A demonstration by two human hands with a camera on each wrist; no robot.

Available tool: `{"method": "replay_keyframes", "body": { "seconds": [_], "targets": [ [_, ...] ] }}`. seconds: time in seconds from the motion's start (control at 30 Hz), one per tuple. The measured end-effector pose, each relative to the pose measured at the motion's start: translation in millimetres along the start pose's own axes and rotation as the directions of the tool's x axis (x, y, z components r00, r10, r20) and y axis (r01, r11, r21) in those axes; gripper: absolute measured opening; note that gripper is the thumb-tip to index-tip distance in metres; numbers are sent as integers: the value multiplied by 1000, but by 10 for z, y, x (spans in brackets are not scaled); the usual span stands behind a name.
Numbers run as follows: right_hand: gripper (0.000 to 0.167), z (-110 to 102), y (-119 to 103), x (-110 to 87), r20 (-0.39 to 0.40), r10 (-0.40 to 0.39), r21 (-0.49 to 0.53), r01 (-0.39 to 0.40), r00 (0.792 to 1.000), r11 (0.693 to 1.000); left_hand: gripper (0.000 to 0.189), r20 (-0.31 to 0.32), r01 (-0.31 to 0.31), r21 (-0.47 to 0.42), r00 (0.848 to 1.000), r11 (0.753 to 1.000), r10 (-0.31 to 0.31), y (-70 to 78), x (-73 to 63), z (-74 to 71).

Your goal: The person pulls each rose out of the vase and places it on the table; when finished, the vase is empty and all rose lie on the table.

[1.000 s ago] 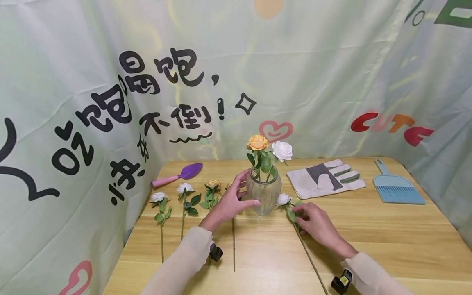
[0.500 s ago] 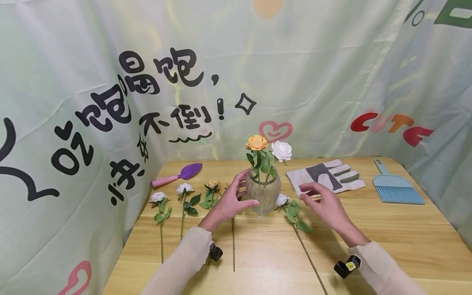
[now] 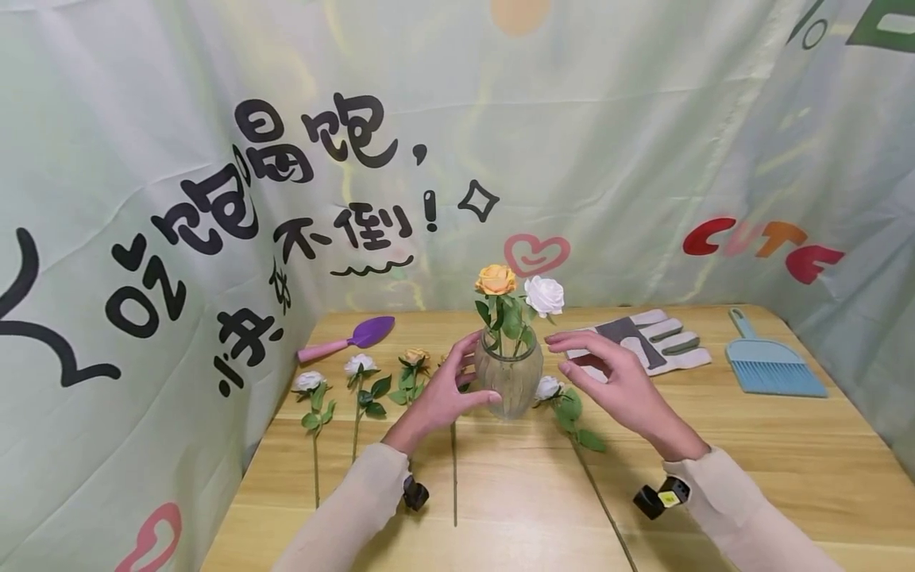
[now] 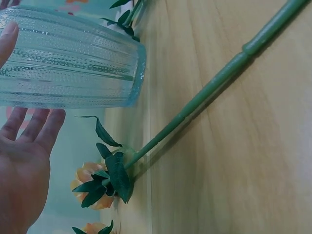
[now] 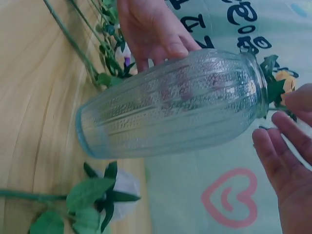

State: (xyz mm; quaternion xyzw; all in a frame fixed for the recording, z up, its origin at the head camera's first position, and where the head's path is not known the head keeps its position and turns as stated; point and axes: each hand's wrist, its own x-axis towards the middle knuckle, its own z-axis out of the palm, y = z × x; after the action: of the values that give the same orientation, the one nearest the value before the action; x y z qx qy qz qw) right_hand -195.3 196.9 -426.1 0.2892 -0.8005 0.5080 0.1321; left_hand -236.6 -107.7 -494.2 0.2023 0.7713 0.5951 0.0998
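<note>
A ribbed clear glass vase (image 3: pixel 509 381) stands on the table, holding an orange rose (image 3: pixel 496 280) and a white rose (image 3: pixel 545 295). My left hand (image 3: pixel 445 393) holds the vase from its left side, thumb across the front and fingers at the side and behind. To the right of the rim, my right hand (image 3: pixel 616 380) hovers with loosely bent fingers and nothing in them; the right wrist view shows its fingers (image 5: pixel 280 151) close to the vase's mouth. Below that hand lies another white rose (image 3: pixel 549 388), its stem running toward the front edge.
Left of the vase lie several more roses, including a white rose (image 3: pixel 310 381) and an orange rose (image 3: pixel 415 357). A purple trowel (image 3: pixel 372 332) is behind them. At the back right are a work glove (image 3: pixel 654 342) and a blue dustpan with brush (image 3: pixel 774 361). A printed curtain (image 3: pixel 608 159) surrounds the table.
My right hand has left the leaves of the lying white rose, risen, and moved left toward the vase's rim. My left hand stays on the vase.
</note>
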Motion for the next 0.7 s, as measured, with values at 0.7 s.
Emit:
{"method": "replay_keyframes", "body": {
  "seconds": [0.7],
  "targets": [
    [25,260,-166,278,-32,-96,-122,91,995,988,103,-3,-13,12,1000,1000,13,12,-136,-14]
  ]
}}
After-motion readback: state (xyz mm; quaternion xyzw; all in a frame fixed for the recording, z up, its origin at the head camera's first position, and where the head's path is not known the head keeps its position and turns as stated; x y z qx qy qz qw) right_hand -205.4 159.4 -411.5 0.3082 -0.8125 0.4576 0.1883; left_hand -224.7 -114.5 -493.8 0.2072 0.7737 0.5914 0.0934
